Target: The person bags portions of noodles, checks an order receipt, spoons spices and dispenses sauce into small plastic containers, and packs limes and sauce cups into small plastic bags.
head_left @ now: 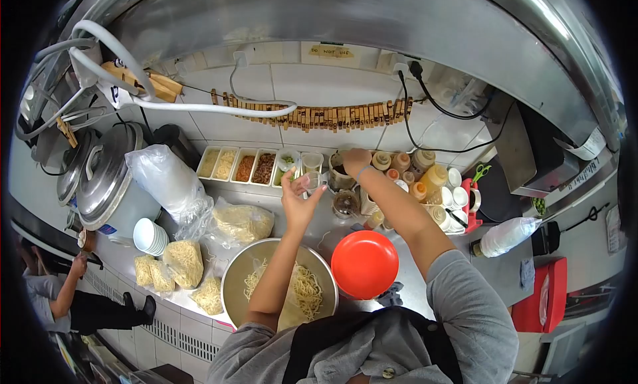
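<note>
My left hand holds a small clear cup between thumb and fingers, in front of the row of topping trays. My right hand reaches to a container of dark contents at the back of the counter; its fingers are mostly hidden, and what they hold cannot be made out. Just below stands another container with dark liquid. Under my left forearm is a large metal bowl with noodles. Beside it lies a red plate or bowl.
Sauce bottles and white cups crowd the right of my right forearm. Bagged noodles, stacked cups and a large lidded pot stand left. Another person is at the far left. A cable hangs above.
</note>
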Demonstrator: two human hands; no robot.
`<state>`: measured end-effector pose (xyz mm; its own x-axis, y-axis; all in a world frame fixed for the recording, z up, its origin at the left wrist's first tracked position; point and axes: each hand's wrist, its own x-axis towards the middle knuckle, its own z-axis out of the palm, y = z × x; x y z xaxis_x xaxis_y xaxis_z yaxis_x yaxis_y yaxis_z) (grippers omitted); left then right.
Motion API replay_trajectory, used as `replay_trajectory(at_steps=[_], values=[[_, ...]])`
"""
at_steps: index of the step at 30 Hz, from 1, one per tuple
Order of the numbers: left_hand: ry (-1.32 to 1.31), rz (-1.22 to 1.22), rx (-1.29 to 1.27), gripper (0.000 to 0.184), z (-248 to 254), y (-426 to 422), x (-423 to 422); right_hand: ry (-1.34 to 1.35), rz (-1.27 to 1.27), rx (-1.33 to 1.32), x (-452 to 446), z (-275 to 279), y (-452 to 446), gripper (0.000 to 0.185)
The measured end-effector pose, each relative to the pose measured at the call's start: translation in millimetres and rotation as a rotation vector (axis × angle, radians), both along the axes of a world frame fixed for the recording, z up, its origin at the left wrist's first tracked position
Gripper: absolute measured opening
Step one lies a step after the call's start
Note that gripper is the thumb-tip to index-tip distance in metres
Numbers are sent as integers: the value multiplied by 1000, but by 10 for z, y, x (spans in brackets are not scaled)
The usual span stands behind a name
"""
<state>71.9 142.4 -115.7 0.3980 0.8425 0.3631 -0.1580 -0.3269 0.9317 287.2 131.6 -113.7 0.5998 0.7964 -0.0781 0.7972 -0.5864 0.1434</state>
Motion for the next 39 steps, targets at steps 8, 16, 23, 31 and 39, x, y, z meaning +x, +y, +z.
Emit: replay_trajectory(at_steps=[8,16,23,31,39], values=[[-188,-90,-475,69,-135,234,366,-137,223,162,-77,273,-39,15],[-208,-201,-860,84,-358,218,884,16,243,136,11,105,-202,16],[-254,-127,-796,85,-422,178,1056,136,134,163,-23,69,-139,17],[-202,-111,-709,85,-385,182,979,235,53,124,369,-113,-112,29],[148,153,59,81,-311,198,750,392,1,265,572,97,-438,32]])
